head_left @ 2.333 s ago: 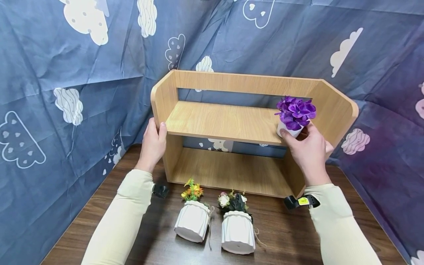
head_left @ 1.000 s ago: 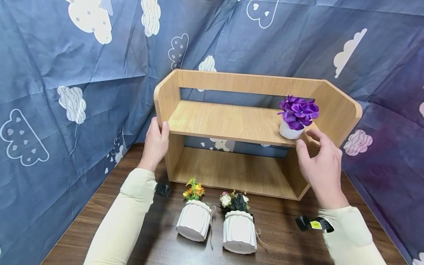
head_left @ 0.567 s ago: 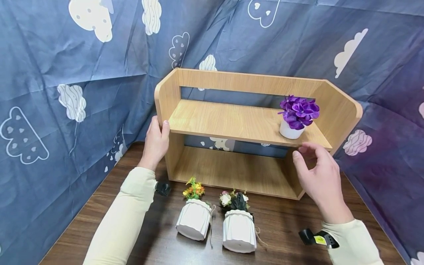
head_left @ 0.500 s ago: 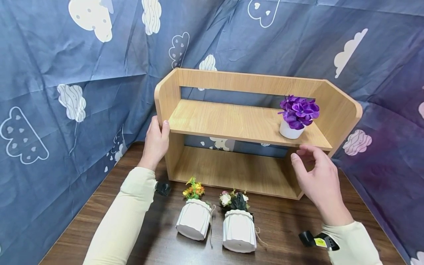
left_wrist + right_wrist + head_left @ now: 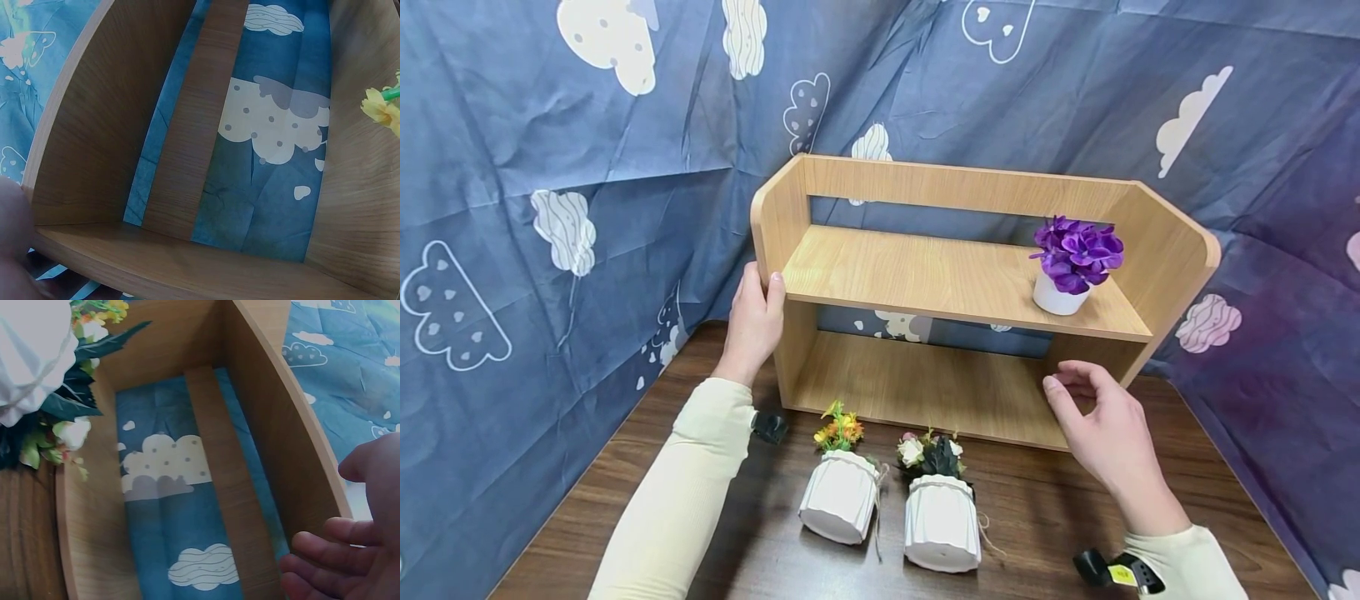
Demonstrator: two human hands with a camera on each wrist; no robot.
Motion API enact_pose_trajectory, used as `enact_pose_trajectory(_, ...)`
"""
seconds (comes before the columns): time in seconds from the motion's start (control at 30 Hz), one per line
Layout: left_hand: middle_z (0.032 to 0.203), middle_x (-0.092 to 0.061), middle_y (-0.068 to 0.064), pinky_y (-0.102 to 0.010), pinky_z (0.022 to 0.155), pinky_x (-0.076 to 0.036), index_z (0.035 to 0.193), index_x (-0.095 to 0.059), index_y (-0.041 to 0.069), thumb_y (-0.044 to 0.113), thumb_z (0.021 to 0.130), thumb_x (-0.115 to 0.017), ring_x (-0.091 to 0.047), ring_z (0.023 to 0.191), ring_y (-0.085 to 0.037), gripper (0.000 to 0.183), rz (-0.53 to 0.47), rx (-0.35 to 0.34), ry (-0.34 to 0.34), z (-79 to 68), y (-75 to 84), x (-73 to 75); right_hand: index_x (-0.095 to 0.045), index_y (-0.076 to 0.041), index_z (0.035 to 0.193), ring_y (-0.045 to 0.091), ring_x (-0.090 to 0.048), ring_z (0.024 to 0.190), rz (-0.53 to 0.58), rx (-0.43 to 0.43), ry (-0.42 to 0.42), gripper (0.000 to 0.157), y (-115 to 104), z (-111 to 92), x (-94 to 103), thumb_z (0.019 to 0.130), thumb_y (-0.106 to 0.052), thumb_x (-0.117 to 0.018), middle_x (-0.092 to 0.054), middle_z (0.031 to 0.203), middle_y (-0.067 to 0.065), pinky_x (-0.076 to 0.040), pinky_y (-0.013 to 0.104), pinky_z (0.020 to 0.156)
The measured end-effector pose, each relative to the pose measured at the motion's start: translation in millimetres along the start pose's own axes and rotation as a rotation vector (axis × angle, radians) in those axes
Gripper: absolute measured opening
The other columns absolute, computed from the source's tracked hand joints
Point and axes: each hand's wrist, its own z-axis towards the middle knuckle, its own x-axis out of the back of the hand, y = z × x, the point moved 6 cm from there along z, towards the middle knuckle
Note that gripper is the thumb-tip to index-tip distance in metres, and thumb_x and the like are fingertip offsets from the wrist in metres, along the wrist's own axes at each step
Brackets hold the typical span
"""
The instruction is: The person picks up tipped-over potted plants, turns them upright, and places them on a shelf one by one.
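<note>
My left hand (image 5: pixel 749 329) grips the left side panel of a two-tier wooden desk shelf (image 5: pixel 910 275), thumb at its front edge. In the left wrist view only part of that hand (image 5: pixel 14 240) shows. Near the right end of the upper board stands a white pot (image 5: pixel 1056 296) of purple artificial flowers (image 5: pixel 1078 252). My right hand (image 5: pixel 1108 437) holds nothing; its fingers are loosely bent before the lower right opening. The right wrist view has this hand (image 5: pixel 369 534) at the lower right, fingers spread.
Two white fluted pots lie tipped on the dark wooden table (image 5: pixel 1030 533) before the shelf: one pot (image 5: pixel 838 500) with orange-yellow flowers (image 5: pixel 838 431), one pot (image 5: pixel 942 525) with white flowers and dark leaves (image 5: pixel 937 457). Blue cloud-printed cloth (image 5: pixel 647 133) hangs behind and beside the shelf.
My right hand let go of the purple flower pot, leaving it on the upper board, and drew back and down toward the lower tier. The left hand kept its grip on the shelf.
</note>
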Motion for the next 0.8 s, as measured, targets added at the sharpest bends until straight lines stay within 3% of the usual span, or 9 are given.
enact_pose_trajectory(0.07,0.136,-0.058,-0.026,-0.057,0.108,-0.046,0.138,-0.05,-0.002,0.028,0.114,-0.044,-0.058,0.122,-0.041,0.039,0.0,0.0,-0.001,0.3,0.2,-0.3,-0.068,-0.002,0.131,-0.019,-0.05,0.094,-0.001,-0.003,-0.025,0.04,1.9,-2.3,-4.2,0.106,-0.033,-0.068,-0.077,0.118,0.019,-0.043,0.014,0.078)
enact_pose_trajectory(0.2,0.136,-0.058,-0.026,-0.057,0.108,-0.046,0.138,-0.05,-0.002,0.028,0.114,-0.044,-0.058,0.122,-0.041,0.039,0.0,0.004,-0.003,0.4,-0.1,-0.5,-0.068,0.0,0.132,0.013,-0.069,0.103,-0.001,-0.018,-0.085,0.043,4.9,-7.2,-13.1,0.107,-0.035,-0.067,-0.077,0.118,0.02,-0.044,0.012,0.079)
enact_pose_trajectory(0.3,0.135,-0.058,-0.026,-0.057,0.107,-0.046,0.136,-0.05,-0.002,0.028,0.114,-0.044,-0.058,0.121,-0.041,0.038,0.002,0.003,0.0,0.4,-0.3,-0.2,-0.068,0.001,0.132,0.031,-0.071,0.107,-0.002,-0.028,-0.122,0.044,6.6,-11.4,-19.3,0.107,-0.036,-0.066,-0.077,0.118,0.02,-0.045,0.011,0.079)
enact_pose_trajectory(0.8,0.134,-0.058,-0.026,-0.057,0.107,-0.046,0.135,-0.05,-0.002,0.029,0.114,-0.044,-0.057,0.119,-0.041,0.039,-0.001,0.009,0.001,0.0,-0.4,0.1,-0.07,0.0,0.13,0.023,-0.072,0.098,-0.011,-0.069,-0.231,0.044,12.8,-28.5,-39.7,0.108,-0.037,-0.065,-0.079,0.115,0.015,-0.053,0.025,0.08)
